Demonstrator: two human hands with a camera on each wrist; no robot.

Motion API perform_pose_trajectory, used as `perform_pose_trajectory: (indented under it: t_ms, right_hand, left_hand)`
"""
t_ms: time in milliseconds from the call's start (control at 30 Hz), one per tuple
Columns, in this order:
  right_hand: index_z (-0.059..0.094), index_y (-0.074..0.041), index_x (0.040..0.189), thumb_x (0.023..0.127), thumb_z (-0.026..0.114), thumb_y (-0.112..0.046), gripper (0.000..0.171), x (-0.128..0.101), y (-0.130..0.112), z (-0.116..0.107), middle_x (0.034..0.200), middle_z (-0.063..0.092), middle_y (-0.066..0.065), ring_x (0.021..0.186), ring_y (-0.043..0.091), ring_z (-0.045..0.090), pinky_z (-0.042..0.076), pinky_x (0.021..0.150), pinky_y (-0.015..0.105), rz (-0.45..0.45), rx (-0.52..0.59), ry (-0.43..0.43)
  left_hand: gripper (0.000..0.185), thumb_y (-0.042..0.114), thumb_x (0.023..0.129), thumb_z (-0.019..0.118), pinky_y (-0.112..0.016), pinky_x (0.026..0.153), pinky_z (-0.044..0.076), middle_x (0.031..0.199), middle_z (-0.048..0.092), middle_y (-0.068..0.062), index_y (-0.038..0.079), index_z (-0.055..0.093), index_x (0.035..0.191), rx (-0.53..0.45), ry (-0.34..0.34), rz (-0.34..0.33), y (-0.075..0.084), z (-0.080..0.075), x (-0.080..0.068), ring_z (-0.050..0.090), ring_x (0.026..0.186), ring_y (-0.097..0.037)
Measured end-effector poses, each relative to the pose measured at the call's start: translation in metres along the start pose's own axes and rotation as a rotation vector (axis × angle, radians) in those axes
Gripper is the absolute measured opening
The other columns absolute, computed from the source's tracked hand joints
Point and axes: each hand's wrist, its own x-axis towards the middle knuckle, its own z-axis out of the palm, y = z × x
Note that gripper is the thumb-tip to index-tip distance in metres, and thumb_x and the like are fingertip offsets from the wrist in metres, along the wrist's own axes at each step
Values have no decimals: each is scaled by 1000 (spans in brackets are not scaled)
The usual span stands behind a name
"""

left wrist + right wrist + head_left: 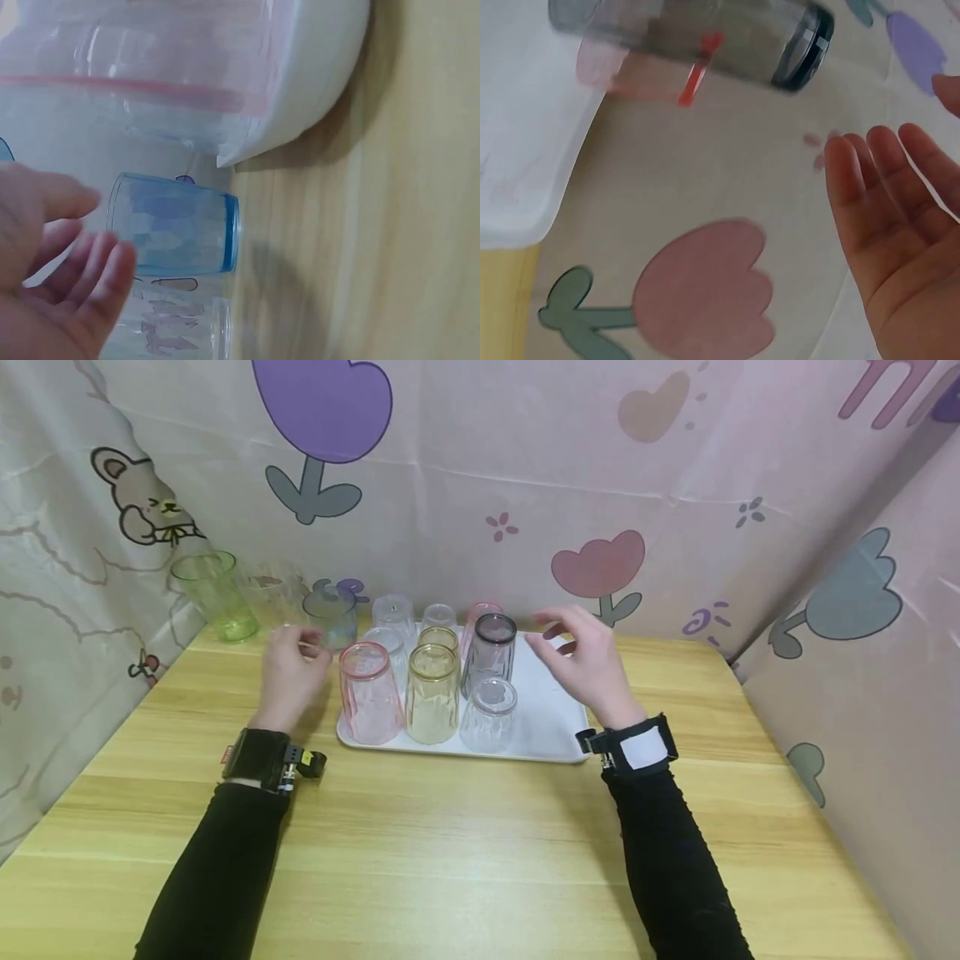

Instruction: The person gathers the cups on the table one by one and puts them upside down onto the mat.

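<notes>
A white tray [547, 710] in the middle of the wooden table holds several upturned plastic cups: pink [369, 692], yellow [432, 693], clear [489, 714] and a tall dark grey cup [491, 652]. My left hand [294, 656] hovers left of the tray with loosely bent fingers, holding nothing. It is close to an upright blue cup [332, 617] on the table. In the left wrist view the blue cup [176, 234] lies just past the fingertips [112, 259], apart from them. My right hand [573, 652] hangs over the tray's right part, fingers spread, beside the grey cup [705, 37].
A green cup [217, 593] and a clear cup [273, 593] stand upright at the back left by the printed curtain. More cups stand at the tray's far side. Curtains wall in the table on three sides. Bare wood stretches in front of the tray.
</notes>
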Motion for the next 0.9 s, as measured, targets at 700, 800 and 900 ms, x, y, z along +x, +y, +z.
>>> perform_pose_trajectory:
  t_ms: [700,800,900]
  right_hand:
    - [55,3,143,101,62,-23,50,-15,80,-18,134,60,25,109,42,66,53,94,55,483,-159,-151]
    - [49,3,148,102,60,-24,54,-17,86,-17,138,58,27,114,44,63,52,97,56,536,-145,-218]
    - [44,4,151,103,60,-26,59,-19,91,-16,143,54,29,123,46,58,48,104,59,597,-133,-289]
  left_hand:
    - [77,36,96,72,-23,120,27,159,19,0,17,26,153,-96,440,-348,-40,-47,53,28,145,-13]
    - [79,35,95,73,-23,121,25,160,18,1,19,23,155,-122,442,-367,-45,-54,57,25,148,-12]
    - [82,33,95,73,-23,119,29,160,17,4,20,21,156,-138,437,-379,-49,-60,60,27,146,-12]
